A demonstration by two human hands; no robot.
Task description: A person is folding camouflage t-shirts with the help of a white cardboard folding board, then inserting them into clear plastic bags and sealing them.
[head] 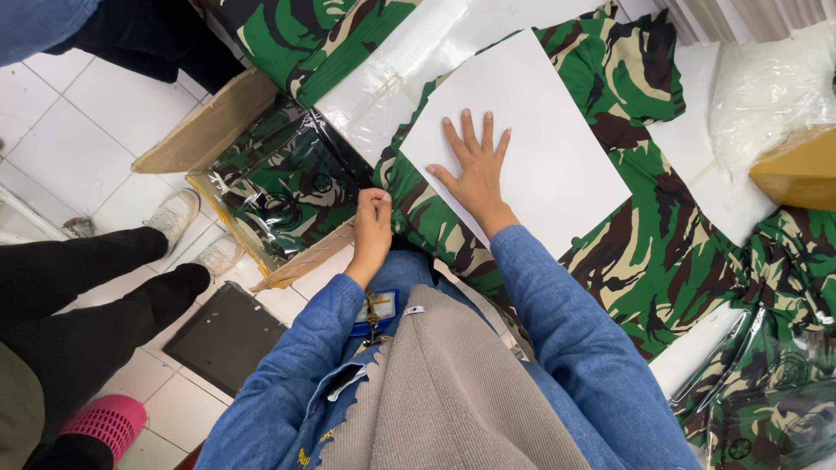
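A green, brown and cream camouflage garment (649, 235) lies spread on a white table (697, 96). A white cardboard sheet (531, 130) rests on top of it. My right hand (475, 165) lies flat on the sheet with its fingers spread, pressing it down. My left hand (373, 222) pinches the near edge of the garment at the table's edge, fingers closed on the fabric. Both my sleeves are blue denim.
An open cardboard box (218, 130) on the floor to the left holds camouflage garments in clear bags (287, 187). More bagged garments (775, 392) lie at the right. A second person's black-trousered legs (96, 287) and white shoes stand on the tiled floor. Clear plastic bags (766, 87) lie at top right.
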